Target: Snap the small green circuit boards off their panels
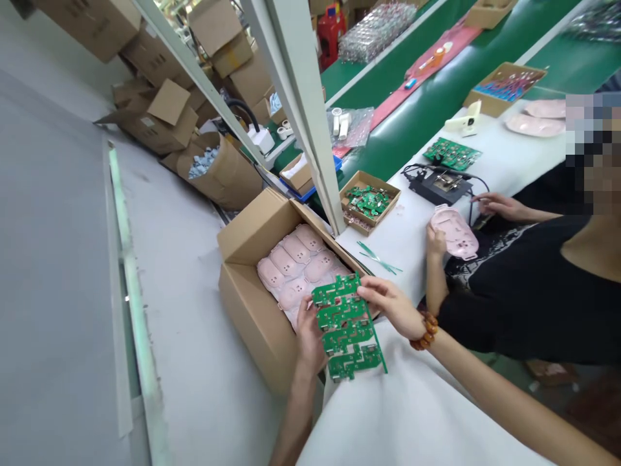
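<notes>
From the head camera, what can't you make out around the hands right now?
Head view:
- left hand: fingers hidden behind the green circuit board panel
- cardboard box: anything beneath the top layer of pink moulded shells is hidden
- small green boards in their tray: details too small
- co-worker: cut off by the right edge

Grey floor (179, 291) is stretching out at 9 o'clock | cardboard cartons (160, 120) are piling up at 11 o'clock | pale posts (288, 97) are rising at 12 o'clock | green conveyor belt (427, 110) is running at 1 o'clock
</notes>
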`<action>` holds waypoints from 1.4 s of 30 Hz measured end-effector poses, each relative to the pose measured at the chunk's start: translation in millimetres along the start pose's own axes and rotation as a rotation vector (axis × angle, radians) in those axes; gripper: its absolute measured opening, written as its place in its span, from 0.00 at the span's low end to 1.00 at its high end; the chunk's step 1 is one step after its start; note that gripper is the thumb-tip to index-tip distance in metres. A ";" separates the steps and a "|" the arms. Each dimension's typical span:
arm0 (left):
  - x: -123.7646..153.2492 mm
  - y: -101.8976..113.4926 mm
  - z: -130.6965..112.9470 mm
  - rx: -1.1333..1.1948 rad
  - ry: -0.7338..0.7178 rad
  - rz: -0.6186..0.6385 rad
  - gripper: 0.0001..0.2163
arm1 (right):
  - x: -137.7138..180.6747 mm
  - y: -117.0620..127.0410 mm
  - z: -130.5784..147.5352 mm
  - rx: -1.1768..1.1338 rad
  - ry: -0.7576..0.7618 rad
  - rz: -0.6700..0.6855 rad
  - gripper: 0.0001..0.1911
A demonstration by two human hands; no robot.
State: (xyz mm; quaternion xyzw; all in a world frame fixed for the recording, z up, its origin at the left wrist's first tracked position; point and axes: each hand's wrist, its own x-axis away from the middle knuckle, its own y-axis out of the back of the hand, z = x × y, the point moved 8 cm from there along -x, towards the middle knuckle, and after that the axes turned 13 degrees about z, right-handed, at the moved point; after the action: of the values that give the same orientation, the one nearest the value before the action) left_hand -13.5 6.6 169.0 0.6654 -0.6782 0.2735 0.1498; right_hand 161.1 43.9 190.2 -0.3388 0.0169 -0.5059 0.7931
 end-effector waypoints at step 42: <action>26.4 -15.8 11.7 0.086 0.084 -0.020 0.25 | 61.5 -34.1 60.7 0.912 0.361 -0.363 0.19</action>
State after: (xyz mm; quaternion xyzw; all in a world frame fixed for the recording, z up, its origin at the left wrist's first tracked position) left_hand 2.1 -21.1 177.3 0.6660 -0.6521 0.3287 0.1520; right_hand 186.5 16.6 275.3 0.1360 -0.1279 -0.6416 0.7439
